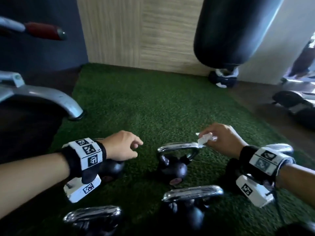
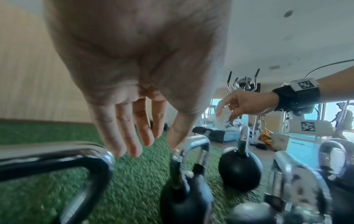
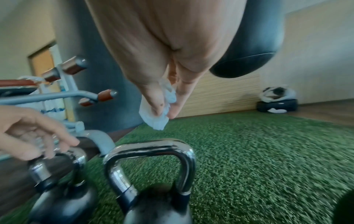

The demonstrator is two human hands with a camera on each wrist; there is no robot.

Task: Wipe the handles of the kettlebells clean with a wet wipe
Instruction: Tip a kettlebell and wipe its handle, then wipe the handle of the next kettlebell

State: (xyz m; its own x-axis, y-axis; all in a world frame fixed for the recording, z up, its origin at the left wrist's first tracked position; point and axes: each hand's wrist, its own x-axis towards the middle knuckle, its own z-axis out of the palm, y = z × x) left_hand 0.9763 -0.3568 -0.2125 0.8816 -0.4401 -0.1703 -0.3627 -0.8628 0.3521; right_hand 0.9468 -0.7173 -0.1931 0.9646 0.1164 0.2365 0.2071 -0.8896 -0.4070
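Head view: you look down on green turf (image 1: 153, 103) with several black kettlebells standing on it, each with a chrome handle.
Right hand: your right hand (image 1: 221, 139) pinches a crumpled white wet wipe (image 1: 204, 138) between thumb and fingertips; the right wrist view shows the wipe bunched and hanging below the fingers (image 3: 157, 104).
Wipe position: in the head view its lower edge meets the right end of the handle of the middle kettlebell (image 1: 172, 166); the right wrist view shows a gap between wipe and handle, so you cannot tell if they touch.
Left hand: your left hand (image 1: 122, 145) holds nothing, fingers loosely extended and pointing down; the left wrist view shows them spread and relaxed (image 2: 122, 130).
Left kettlebell: a kettlebell (image 1: 110, 167) sits directly under your left wrist; the right wrist view shows the fingertips at its chrome handle (image 3: 57, 157), contact unclear through blur.
Near kettlebells: two more stand closer to you, one at centre (image 1: 192, 206) and one at lower left (image 1: 93, 218); another sits under your right wrist, mostly hidden.
Surroundings: a black punching bag (image 1: 230, 31) hangs at upper right, a grey machine frame (image 1: 51, 97) stands at left, a wood-panel wall (image 1: 141, 31) lies ahead.
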